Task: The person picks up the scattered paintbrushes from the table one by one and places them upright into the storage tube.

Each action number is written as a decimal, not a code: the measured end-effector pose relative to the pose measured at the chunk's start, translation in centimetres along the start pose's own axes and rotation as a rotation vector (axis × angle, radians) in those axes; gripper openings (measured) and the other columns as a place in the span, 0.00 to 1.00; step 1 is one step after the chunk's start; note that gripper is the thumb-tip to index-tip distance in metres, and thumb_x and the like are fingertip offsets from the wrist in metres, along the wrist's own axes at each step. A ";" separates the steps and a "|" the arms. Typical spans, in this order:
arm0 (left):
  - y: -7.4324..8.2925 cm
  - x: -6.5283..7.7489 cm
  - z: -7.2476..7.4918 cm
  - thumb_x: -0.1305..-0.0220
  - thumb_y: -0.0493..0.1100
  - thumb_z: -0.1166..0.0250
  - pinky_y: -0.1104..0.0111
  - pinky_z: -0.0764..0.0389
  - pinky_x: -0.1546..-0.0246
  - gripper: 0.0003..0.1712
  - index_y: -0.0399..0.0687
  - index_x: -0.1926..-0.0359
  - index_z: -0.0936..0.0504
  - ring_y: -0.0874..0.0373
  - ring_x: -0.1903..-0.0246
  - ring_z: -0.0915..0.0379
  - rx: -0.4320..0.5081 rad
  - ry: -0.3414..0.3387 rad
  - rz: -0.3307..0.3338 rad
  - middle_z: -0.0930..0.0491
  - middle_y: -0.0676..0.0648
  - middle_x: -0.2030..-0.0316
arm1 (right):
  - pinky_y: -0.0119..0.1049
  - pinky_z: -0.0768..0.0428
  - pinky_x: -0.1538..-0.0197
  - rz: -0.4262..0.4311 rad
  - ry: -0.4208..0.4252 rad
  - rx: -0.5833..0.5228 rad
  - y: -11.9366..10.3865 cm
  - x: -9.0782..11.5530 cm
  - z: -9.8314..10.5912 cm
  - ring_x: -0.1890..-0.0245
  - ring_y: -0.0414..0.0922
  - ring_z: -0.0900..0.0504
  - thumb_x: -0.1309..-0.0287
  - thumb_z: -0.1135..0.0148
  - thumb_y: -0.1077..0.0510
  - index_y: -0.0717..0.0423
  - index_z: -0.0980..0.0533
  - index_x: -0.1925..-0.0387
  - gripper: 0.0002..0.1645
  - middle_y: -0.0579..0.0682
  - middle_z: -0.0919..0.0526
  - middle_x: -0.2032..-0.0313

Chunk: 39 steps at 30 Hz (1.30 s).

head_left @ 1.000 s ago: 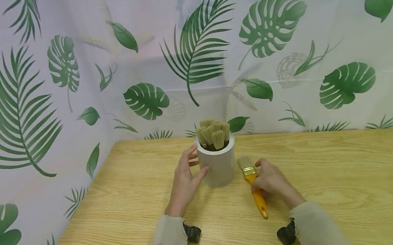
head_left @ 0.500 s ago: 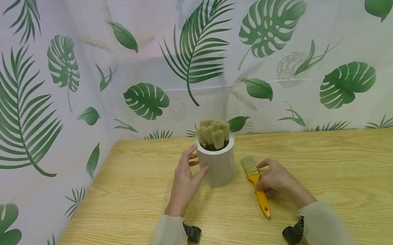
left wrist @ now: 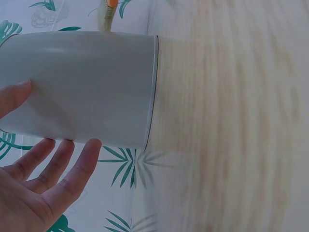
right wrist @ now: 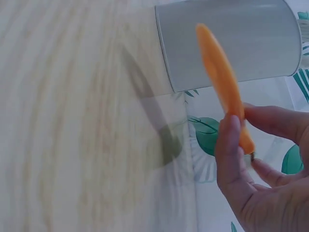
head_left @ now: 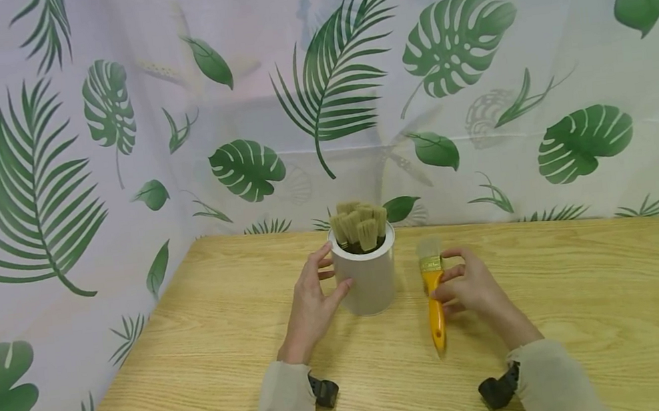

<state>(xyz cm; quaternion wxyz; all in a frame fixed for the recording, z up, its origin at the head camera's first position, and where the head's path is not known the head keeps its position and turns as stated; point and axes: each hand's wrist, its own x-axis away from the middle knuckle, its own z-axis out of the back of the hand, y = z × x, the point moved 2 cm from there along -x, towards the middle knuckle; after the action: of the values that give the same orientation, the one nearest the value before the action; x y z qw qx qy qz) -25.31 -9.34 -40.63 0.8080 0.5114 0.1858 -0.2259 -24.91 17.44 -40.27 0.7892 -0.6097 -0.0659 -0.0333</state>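
A white can (head_left: 367, 285) stands on the wooden table, holding several paintbrushes (head_left: 358, 219) with their pale bristles up. My left hand (head_left: 313, 294) rests its thumb on the can's front and its fingertips along the left side; in the left wrist view its fingers (left wrist: 79, 169) are spread and fairly straight. To the right of the can, my right hand (head_left: 472, 287) pinches a paintbrush (head_left: 436, 311) by its orange handle, bristles pointing away from me. In the right wrist view the handle (right wrist: 219, 67) is clear of the table, with its shadow lying apart from it.
The light wooden table (head_left: 606, 310) extends to both sides of the can. Behind it and along its left side hangs a white cloth (head_left: 320, 113) printed with green leaves. A dark wrist camera (head_left: 325, 392) sits at each cuff.
My right hand has shifted the paintbrush rightward, away from the can, then a little farther from me, and the brush has straightened from its slant. The left hand and can stay in place.
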 end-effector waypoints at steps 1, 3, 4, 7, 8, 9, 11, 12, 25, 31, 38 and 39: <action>0.0 0.0 0.0 0.36 0.31 0.30 0.44 0.20 0.46 0.37 0.38 0.30 0.36 0.35 0.46 0.24 0.001 0.002 0.000 0.28 0.33 0.39 | 0.41 0.12 0.71 0.009 0.002 -0.015 -0.1 0.0 0.0 0.74 0.45 0.17 0.48 0.33 0.77 0.68 0.49 0.29 0.50 0.63 0.29 0.57; 0.0 0.0 0.0 0.36 0.31 0.30 0.43 0.20 0.46 0.37 0.39 0.30 0.36 0.35 0.47 0.24 0.005 0.004 0.000 0.28 0.33 0.39 | 0.42 0.11 0.69 0.028 0.008 -0.042 -0.4 0.1 0.1 0.72 0.45 0.17 0.47 0.34 0.77 0.67 0.49 0.28 0.50 0.62 0.29 0.56; 0.0 0.0 0.0 0.36 0.31 0.30 0.43 0.20 0.46 0.37 0.39 0.30 0.36 0.35 0.47 0.24 0.006 0.005 0.000 0.27 0.33 0.40 | 0.42 0.11 0.69 0.035 0.014 -0.050 -0.5 0.1 0.1 0.72 0.45 0.17 0.47 0.34 0.77 0.67 0.49 0.28 0.49 0.62 0.29 0.56; 0.0 0.1 0.1 0.35 0.32 0.30 0.42 0.20 0.47 0.36 0.39 0.30 0.36 0.35 0.47 0.23 0.005 0.006 0.002 0.27 0.33 0.41 | 0.43 0.11 0.68 0.058 0.034 -0.071 -0.9 0.1 0.2 0.71 0.44 0.17 0.46 0.34 0.77 0.66 0.49 0.28 0.49 0.62 0.29 0.56; 0.0 0.1 0.1 0.35 0.32 0.30 0.42 0.20 0.47 0.36 0.39 0.30 0.36 0.35 0.48 0.23 0.006 0.006 0.003 0.26 0.33 0.41 | 0.43 0.11 0.68 0.064 0.042 -0.077 -1.0 0.1 0.2 0.71 0.44 0.17 0.45 0.34 0.77 0.66 0.49 0.28 0.49 0.62 0.29 0.55; 0.0 0.1 0.1 0.35 0.32 0.30 0.42 0.20 0.47 0.36 0.40 0.30 0.36 0.35 0.48 0.23 0.003 0.006 0.005 0.26 0.33 0.41 | 0.42 0.11 0.68 0.072 0.048 -0.084 -1.1 0.1 0.2 0.71 0.44 0.17 0.45 0.34 0.77 0.66 0.49 0.28 0.49 0.61 0.29 0.55; 0.0 0.1 0.1 0.35 0.32 0.30 0.41 0.20 0.48 0.36 0.40 0.30 0.36 0.35 0.48 0.23 0.000 0.006 0.009 0.26 0.33 0.42 | 0.42 0.11 0.69 0.087 0.060 -0.100 -1.2 0.1 0.2 0.71 0.44 0.17 0.45 0.34 0.77 0.65 0.50 0.28 0.49 0.61 0.29 0.56; 0.0 0.1 0.1 0.35 0.32 0.30 0.41 0.20 0.48 0.36 0.40 0.30 0.36 0.35 0.48 0.23 -0.001 0.005 0.011 0.26 0.33 0.42 | 0.42 0.11 0.69 0.095 0.065 -0.110 -1.3 0.1 0.3 0.71 0.44 0.17 0.45 0.34 0.77 0.65 0.50 0.28 0.49 0.61 0.29 0.56; 0.0 0.1 0.1 0.35 0.32 0.30 0.42 0.19 0.48 0.36 0.40 0.30 0.36 0.36 0.49 0.22 -0.005 0.004 0.014 0.25 0.33 0.43 | 0.42 0.11 0.68 0.200 0.172 -0.191 -2.6 0.2 0.4 0.73 0.40 0.15 0.46 0.36 0.80 0.63 0.49 0.32 0.45 0.60 0.30 0.56; 0.1 0.1 0.1 0.36 0.32 0.30 0.41 0.19 0.49 0.36 0.40 0.30 0.35 0.36 0.49 0.22 0.000 0.008 0.013 0.25 0.33 0.43 | 0.40 0.11 0.70 0.252 0.200 -0.242 -3.2 0.3 0.7 0.73 0.39 0.15 0.46 0.36 0.81 0.60 0.48 0.35 0.44 0.59 0.30 0.57; 0.0 0.0 0.1 0.36 0.31 0.30 0.41 0.20 0.48 0.36 0.39 0.30 0.35 0.35 0.48 0.23 0.002 0.009 0.012 0.25 0.33 0.43 | 0.39 0.12 0.70 0.348 0.262 -0.350 -3.9 0.5 0.7 0.71 0.40 0.14 0.45 0.36 0.81 0.52 0.45 0.41 0.40 0.58 0.30 0.58; 0.0 0.0 0.1 0.36 0.31 0.30 0.42 0.20 0.47 0.36 0.39 0.30 0.35 0.35 0.48 0.23 0.001 0.009 0.011 0.26 0.33 0.43 | 0.39 0.12 0.70 0.359 0.275 -0.372 -4.0 0.6 0.7 0.70 0.40 0.14 0.44 0.36 0.81 0.51 0.45 0.42 0.40 0.58 0.30 0.58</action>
<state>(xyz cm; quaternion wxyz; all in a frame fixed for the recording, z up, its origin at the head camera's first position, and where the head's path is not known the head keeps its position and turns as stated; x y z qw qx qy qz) -25.25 -9.41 -40.58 0.8081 0.5139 0.1863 -0.2194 -24.94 17.09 -36.19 0.6587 -0.7355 0.1579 0.0132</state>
